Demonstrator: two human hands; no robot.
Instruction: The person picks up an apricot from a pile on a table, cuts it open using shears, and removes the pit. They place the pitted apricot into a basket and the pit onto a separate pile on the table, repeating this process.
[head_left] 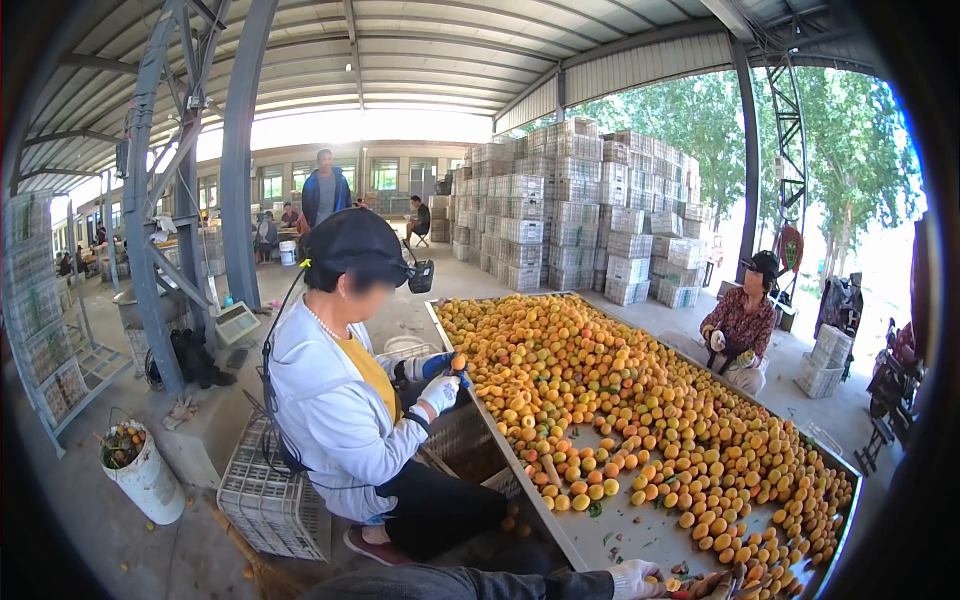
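Observation:
At the lower edge my left hand (632,579), in a white glove below a dark sleeve, is closed with an apricot (653,579) at its fingertips. Just right of it my right hand (718,586) is partly cut off by the picture's edge. Its fingers look curled, and what they hold is hidden. A small red thing (682,594) shows between the two hands. Both hands are over the near end of a metal sorting table (640,535), heaped with orange-yellow apricots (600,370). Bits of leaf and scraps lie on its bare metal near my hands.
On the left a co-worker (340,400) sits on a plastic crate (275,490), holding an apricot in gloved hands. Another person (745,325) sits across the table. A white bucket (143,475) with fruit scraps stands far left. Stacked crates (575,200) rise behind.

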